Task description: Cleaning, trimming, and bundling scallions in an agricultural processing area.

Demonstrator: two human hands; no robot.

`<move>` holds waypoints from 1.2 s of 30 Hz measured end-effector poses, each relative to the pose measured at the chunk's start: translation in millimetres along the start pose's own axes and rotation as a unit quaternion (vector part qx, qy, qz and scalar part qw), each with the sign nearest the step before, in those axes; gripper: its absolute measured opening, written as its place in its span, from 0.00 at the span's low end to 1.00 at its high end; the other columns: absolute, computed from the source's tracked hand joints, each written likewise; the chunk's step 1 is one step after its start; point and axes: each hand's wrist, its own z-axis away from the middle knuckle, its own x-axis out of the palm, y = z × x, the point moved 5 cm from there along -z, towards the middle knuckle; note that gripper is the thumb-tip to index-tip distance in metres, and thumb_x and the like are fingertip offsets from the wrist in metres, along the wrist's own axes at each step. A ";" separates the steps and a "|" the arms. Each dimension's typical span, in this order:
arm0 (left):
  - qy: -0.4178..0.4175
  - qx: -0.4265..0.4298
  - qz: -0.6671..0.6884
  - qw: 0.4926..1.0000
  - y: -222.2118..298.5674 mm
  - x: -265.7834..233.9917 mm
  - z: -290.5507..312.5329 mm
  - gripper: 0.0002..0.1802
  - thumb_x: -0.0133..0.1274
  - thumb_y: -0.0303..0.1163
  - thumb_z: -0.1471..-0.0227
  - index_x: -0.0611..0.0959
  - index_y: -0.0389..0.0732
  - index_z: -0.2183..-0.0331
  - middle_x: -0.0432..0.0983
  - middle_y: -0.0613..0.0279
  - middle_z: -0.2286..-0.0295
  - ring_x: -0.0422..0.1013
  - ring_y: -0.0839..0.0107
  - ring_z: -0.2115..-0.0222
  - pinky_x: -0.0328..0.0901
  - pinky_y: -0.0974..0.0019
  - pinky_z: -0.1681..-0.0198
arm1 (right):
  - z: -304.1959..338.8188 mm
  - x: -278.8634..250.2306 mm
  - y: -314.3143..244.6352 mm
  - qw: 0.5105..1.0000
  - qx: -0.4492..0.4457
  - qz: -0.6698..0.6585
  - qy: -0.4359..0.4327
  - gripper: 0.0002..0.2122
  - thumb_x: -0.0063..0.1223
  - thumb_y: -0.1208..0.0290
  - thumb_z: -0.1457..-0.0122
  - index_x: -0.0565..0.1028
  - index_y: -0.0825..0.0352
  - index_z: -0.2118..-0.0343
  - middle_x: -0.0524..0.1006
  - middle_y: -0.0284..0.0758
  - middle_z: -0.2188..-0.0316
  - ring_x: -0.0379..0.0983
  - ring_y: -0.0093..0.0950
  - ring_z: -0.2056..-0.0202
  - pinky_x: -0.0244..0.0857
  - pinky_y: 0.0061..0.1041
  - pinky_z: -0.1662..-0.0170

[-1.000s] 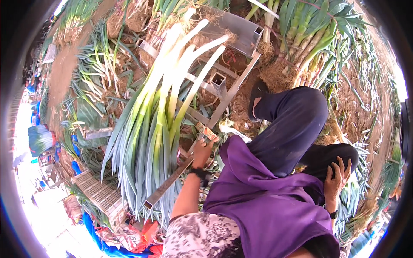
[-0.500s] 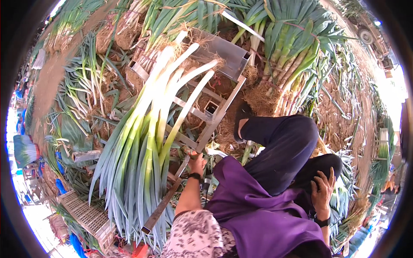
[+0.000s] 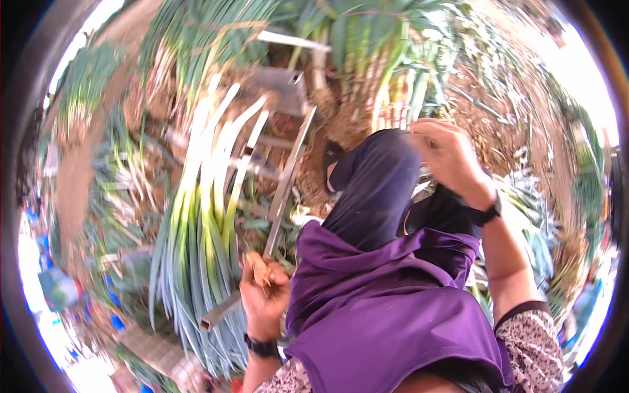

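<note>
Fingers of my left hand (image 3: pixel 265 291) are curled round a tan, wooden-looking handle (image 3: pixel 260 268). A thin dark piece seems to run up from it, but its kind does not show. Close beside lies a loose bunch of leeks (image 3: pixel 206 209), white ends and roots pointing away, green leaves toward me. They rest over a metal frame (image 3: pixel 288 180) of square tubing with a sheet-metal box (image 3: pixel 278 85) at its far end. My right hand (image 3: pixel 449 157) is raised above my bent knee, its fingers smeared by motion.
Tied leek bundles (image 3: pixel 386 72) stand beyond my knees, with another bundle (image 3: pixel 190 46) at the far left. Loose thin leeks (image 3: pixel 128 177) litter the ground on the left. A pale plastic crate (image 3: pixel 157 350) sits at the lower left.
My left hand has come off the metal frame and nearer to me, now with the tan handle in its fingers. My right hand has risen from beside my thigh to above the knee.
</note>
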 end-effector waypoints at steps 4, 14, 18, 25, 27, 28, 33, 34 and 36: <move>-0.025 -0.089 0.009 0.996 -79.4 57.3 27.4 0.27 0.50 0.52 0.46 0.76 0.34 0.62 0.62 0.64 0.76 0.58 0.74 0.77 0.59 0.73 0.73 | 2.3 25.6 -51.9 0.919 0.130 -0.255 -0.272 0.14 0.52 0.62 0.41 0.79 0.71 0.70 0.79 0.35 0.78 0.75 0.21 0.74 0.68 0.23 0.72; -0.151 -0.233 -0.352 0.894 -207.1 111.0 44.1 0.19 0.52 0.48 0.46 0.74 0.43 0.61 0.72 0.63 0.68 0.65 0.75 0.74 0.61 0.70 0.68 | 68.2 8.9 -76.0 0.667 0.073 -0.509 -0.539 0.32 0.42 0.40 0.42 0.76 0.74 0.72 0.74 0.31 0.80 0.69 0.21 0.77 0.65 0.23 0.74; -0.178 -0.207 -0.554 0.786 -235.8 119.1 17.5 0.22 0.54 0.46 0.47 0.75 0.37 0.59 0.75 0.60 0.65 0.69 0.75 0.72 0.65 0.70 0.68 | 87.8 -29.4 -37.1 0.832 0.033 -0.435 -0.343 0.21 0.53 0.55 0.44 0.74 0.74 0.65 0.75 0.38 0.66 0.72 0.26 0.71 0.66 0.25 0.69; -0.280 -0.365 -0.723 0.515 -251.1 128.9 -23.3 0.21 0.57 0.36 0.47 0.77 0.32 0.55 0.77 0.64 0.67 0.70 0.81 0.66 0.65 0.76 0.62 | 141.2 -60.8 68.6 0.785 0.500 -0.247 -0.270 0.11 0.48 0.62 0.41 0.71 0.67 0.68 0.71 0.30 0.80 0.67 0.19 0.84 0.60 0.20 0.86; -0.322 -0.329 -0.783 0.419 -237.8 155.0 -45.8 0.20 0.58 0.35 0.49 0.78 0.32 0.57 0.78 0.62 0.66 0.71 0.80 0.65 0.65 0.76 0.60 | 157.9 -32.3 90.6 0.775 0.522 -0.262 -0.243 0.14 0.47 0.58 0.40 0.70 0.66 0.70 0.69 0.28 0.84 0.62 0.15 0.88 0.54 0.17 0.91; -0.398 -0.244 -0.799 0.380 -227.8 170.1 -63.1 0.20 0.58 0.34 0.49 0.78 0.32 0.57 0.79 0.61 0.67 0.72 0.80 0.67 0.66 0.75 0.61 | 159.3 -23.7 95.3 0.765 0.536 -0.259 -0.246 0.15 0.47 0.57 0.40 0.70 0.67 0.71 0.70 0.28 0.83 0.63 0.15 0.88 0.54 0.17 0.91; -0.316 0.120 -0.678 0.653 -147.6 273.9 -176.0 0.11 0.56 0.35 0.47 0.81 0.37 0.67 0.78 0.63 0.73 0.71 0.77 0.75 0.67 0.72 0.71 | 162.6 32.5 121.9 0.717 0.548 -0.334 -0.273 0.16 0.49 0.56 0.40 0.70 0.68 0.71 0.71 0.29 0.83 0.65 0.16 0.87 0.54 0.17 0.92; -0.273 0.140 -0.576 0.758 -121.7 277.7 -207.5 0.09 0.55 0.35 0.46 0.81 0.38 0.70 0.77 0.63 0.74 0.71 0.77 0.75 0.67 0.71 0.71 | 163.4 44.2 130.8 0.724 0.551 -0.330 -0.251 0.17 0.49 0.57 0.41 0.71 0.69 0.74 0.72 0.30 0.84 0.66 0.18 0.87 0.58 0.19 0.88; -0.204 0.145 -0.393 0.885 -79.4 265.6 -255.7 0.09 0.53 0.36 0.45 0.79 0.40 0.71 0.74 0.66 0.77 0.68 0.75 0.78 0.65 0.69 0.74 | 164.2 63.5 144.2 0.729 0.554 -0.325 -0.237 0.18 0.50 0.57 0.42 0.71 0.70 0.77 0.72 0.32 0.85 0.66 0.20 0.87 0.61 0.22 0.85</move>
